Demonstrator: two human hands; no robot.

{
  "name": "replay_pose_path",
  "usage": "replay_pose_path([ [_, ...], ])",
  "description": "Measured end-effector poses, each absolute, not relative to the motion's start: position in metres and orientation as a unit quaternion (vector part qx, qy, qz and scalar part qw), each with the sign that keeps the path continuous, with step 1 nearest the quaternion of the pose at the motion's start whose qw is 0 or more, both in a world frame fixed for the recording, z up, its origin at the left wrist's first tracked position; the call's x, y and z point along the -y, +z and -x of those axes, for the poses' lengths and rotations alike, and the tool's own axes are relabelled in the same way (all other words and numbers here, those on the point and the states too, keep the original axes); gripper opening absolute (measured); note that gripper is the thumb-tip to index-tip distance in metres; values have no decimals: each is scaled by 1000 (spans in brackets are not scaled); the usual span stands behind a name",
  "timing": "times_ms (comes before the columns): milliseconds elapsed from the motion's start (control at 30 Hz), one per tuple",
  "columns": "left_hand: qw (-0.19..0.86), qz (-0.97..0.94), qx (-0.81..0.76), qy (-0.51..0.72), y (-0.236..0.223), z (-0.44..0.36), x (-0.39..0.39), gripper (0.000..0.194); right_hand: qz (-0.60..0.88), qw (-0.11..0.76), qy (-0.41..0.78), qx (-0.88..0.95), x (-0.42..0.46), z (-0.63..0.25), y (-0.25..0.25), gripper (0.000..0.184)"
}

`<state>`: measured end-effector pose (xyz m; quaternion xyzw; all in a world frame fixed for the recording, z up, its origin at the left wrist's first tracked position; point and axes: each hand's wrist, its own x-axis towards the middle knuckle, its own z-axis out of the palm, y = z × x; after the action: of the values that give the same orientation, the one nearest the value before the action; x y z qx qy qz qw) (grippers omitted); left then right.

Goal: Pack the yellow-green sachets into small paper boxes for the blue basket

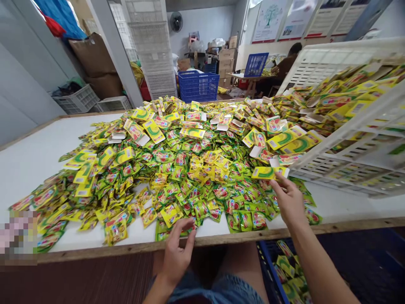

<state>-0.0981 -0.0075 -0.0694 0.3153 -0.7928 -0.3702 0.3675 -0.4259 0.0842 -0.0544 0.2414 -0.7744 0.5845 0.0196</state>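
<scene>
My right hand [290,200] pinches a small yellow carton [264,172] by its right end, above the front right part of the heap. A green curve is printed on it, and a white flap shows beside my fingers. Over the table's front edge, my left hand [179,249] is curled with thumb and forefinger slightly apart; nothing shows held between them. Close to its fingertips lie green and yellow sachets [171,214] with fruit pictures. More flat cartons [154,131] lie scattered on top of the sachet heap, several with open white ends.
A tilted white crate [341,166] spills cartons on the right. Below the table edge sits a blue crate [274,274] holding filled-looking packs. Stacked white baskets [155,50] and a blue basket [198,86] stand behind the table. A person [286,67] sits at the back right.
</scene>
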Motion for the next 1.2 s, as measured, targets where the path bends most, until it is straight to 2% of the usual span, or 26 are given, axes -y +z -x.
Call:
replay_pose_path([
  [67, 379, -301, 811, -330, -66, 108, 5, 34, -283, -10, 582, 763, -88, 380, -38, 45],
  [200, 399, -257, 849, -232, -55, 128, 8, 61, -475, -115, 539, 686, -91, 278, -9, 33],
  [267, 401, -238, 855, -229, -51, 131, 15, 54, -558, -198, 511, 623, -88, 245, -1, 31],
  [333, 401, -239, 845, -260, -50, 128, 22, 41, -589, -233, 512, 580, -79, 236, 1, 27],
  [400, 411, -265, 818, -303, -52, 120, 27, 32, -565, -198, 545, 588, -60, 249, -1, 21],
  [467, 428, -303, 779, -344, -55, 111, 28, 30, -513, -111, 567, 635, -32, 273, -8, 18],
  [567, 443, -354, 720, -401, -61, 100, 25, 28, -468, 6, 529, 708, 17, 306, -25, 30],
  [633, 438, -370, 694, -435, -65, 95, 23, 30, -465, 45, 498, 730, 41, 316, -36, 38],
  [667, 434, -375, 685, -449, -67, 93, 22, 30, -468, 46, 495, 731, 49, 318, -40, 35],
  [767, 426, -386, 656, -488, -73, 90, 23, 33, -472, -6, 521, 711, 51, 317, -46, 16],
  [833, 423, -395, 629, -519, -76, 90, 24, 36, -472, -46, 541, 695, 37, 318, -46, 13],
  [900, 427, -405, 592, -550, -77, 91, 25, 38, -487, -95, 547, 674, 18, 318, -47, 14],
  [1000, 445, -414, 536, -587, -78, 94, 27, 41, -493, -248, 553, 624, -7, 315, -57, 22],
  [1067, 450, -411, 520, -599, -79, 96, 28, 42, -446, -325, 564, 614, -17, 306, -70, 22],
  [1200, 443, -404, 522, -607, -80, 96, 29, 43, -370, -315, 571, 661, -22, 286, -95, 25],
])
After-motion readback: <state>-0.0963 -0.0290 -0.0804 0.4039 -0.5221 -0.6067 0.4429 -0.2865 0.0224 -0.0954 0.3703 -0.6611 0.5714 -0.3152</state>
